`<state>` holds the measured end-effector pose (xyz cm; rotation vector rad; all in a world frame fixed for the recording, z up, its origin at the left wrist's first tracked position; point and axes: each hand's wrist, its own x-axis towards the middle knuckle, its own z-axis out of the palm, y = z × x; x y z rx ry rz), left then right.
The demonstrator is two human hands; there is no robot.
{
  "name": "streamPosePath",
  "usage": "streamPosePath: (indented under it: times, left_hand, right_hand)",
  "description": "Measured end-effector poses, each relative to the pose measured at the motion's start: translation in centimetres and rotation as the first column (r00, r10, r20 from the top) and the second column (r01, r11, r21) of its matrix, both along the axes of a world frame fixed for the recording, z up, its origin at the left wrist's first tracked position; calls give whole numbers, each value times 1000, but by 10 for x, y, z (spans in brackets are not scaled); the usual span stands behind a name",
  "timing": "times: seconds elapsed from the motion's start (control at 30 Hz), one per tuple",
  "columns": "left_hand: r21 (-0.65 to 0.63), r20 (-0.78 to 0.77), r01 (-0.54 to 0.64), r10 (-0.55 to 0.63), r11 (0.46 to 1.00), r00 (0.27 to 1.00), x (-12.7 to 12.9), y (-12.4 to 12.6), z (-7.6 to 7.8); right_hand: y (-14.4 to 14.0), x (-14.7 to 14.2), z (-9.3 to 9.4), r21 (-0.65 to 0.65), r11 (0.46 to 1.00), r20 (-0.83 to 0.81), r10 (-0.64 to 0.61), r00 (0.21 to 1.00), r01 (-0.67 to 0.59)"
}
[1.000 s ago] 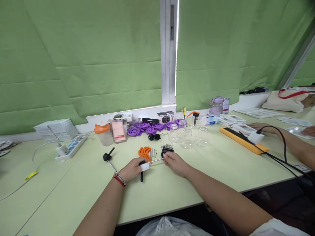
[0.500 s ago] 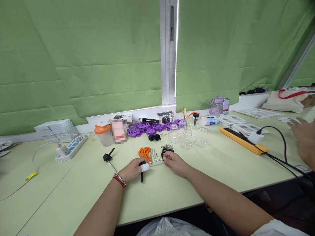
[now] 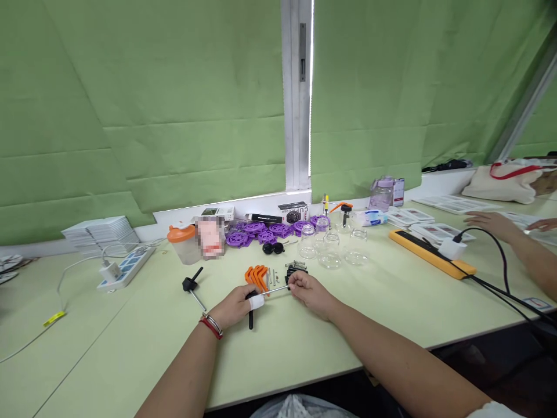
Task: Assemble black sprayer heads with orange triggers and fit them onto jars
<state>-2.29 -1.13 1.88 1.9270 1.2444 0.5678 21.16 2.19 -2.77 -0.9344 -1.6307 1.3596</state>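
Observation:
My left hand [image 3: 237,306], its thumb wrapped in white, is closed around a black plastic part [image 3: 251,319] that pokes out below the fingers. From that part a thin metal rod [image 3: 275,289] runs to the right. The fingertips of my right hand [image 3: 311,293] pinch the rod's far end; any small piece between them is hidden. Just beyond the rod lie several bent orange pieces [image 3: 256,277], small metal pins [image 3: 272,277] and a group of black parts with springs [image 3: 296,268]. A similar black part with a rod [image 3: 190,284] rests on the table to the left.
Several glass jars [image 3: 331,255] and purple wheel-like pieces [image 3: 267,235] stand farther back, near an orange-lidded cup [image 3: 181,244]. A yellow power strip [image 3: 430,252] with cables lies right, a white one [image 3: 130,267] left. Another person's hand [image 3: 494,225] reaches over white trays.
Both my hands keep their hold on the black part and rod, with barely any movement. The other person's hand at the right has moved farther in over the trays. The view has tilted slightly.

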Motion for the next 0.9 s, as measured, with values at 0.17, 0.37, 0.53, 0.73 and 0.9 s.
streamPosePath:
  times: [0.17,0.37,0.53,0.73,0.9]
  left_hand:
    - [8,4,6,-7,1000,1000,0,1,-1]
    - [-1,16,7,-7,1000,1000,-1,1,-2]
    - [4,26,15,-15,1000,1000,-2,1,-4]
    - [5,16,18,-18,1000,1000,-1,1,-3]
    - [9,14,2,-2,1000,1000,0,-1,-1]
  right_hand:
    - [0,-1,-1,12,1000,35,0,999,0]
    - [1,0,-1,23,1000,105,8,994,-10]
    - [0,0,1,67,998,171,-11,985,-1]
    - [-1,-1,2,67,997,197,-47,979,35]
    - [1,-1,-2,64,998,89,-33,996,28]
